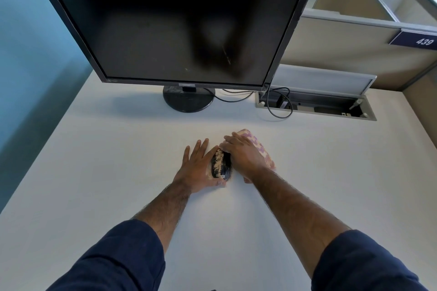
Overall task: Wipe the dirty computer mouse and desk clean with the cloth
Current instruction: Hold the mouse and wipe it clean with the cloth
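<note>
Mouse (221, 165) dusted with crumbs, gripped by left hand (197, 169), right hand (244, 157) flat on cloth (261, 149) against its right side

A white flat-topped desk (106, 172) is carrying a black flat-screen monitor (179, 30) standing on its round base at the back, a crumb-speckled black computer mouse (221, 164) mid-desk, and a pink-and-purple checked cloth (259, 146) lying just beside it.
</note>
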Demonstrator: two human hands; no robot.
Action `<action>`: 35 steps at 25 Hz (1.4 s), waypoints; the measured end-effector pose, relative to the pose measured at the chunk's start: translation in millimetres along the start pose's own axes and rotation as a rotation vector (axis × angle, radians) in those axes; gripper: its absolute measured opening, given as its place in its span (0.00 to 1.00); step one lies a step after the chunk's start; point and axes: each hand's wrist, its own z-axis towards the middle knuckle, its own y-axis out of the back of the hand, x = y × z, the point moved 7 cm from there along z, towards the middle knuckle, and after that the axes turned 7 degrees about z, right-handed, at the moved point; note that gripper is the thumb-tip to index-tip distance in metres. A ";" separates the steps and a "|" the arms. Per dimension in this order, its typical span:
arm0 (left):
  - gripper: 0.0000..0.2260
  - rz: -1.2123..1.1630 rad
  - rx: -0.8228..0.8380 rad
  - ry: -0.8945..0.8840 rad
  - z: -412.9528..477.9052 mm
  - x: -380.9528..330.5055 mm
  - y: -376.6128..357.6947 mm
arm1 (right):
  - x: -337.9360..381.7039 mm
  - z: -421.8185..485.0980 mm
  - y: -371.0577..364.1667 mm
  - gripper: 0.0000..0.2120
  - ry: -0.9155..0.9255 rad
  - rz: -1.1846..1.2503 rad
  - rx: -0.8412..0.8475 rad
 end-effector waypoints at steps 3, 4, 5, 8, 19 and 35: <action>0.55 -0.006 0.000 0.000 0.7 0.7 -0.9 | 0.8 0.3 -4.4 0.22 0.016 -0.046 0.034; 0.55 -0.003 0.002 0.000 0.4 1.2 -1.0 | -2.2 2.3 -3.7 0.21 -0.010 -0.046 0.034; 0.55 -0.001 0.003 0.000 0.2 1.6 -1.2 | -5.5 4.0 -2.4 0.20 -0.040 -0.039 0.031; 0.55 0.003 -0.006 0.000 0.2 2.1 -1.0 | -8.3 4.4 1.3 0.19 -0.075 -0.008 0.011; 0.55 0.004 0.008 0.009 0.1 1.7 -1.8 | -4.5 -4.1 -6.0 0.21 -0.067 0.023 0.034; 0.57 -0.015 -0.010 -0.003 0.7 3.3 -2.0 | 1.8 -54.0 -14.3 0.24 -0.084 0.163 -0.154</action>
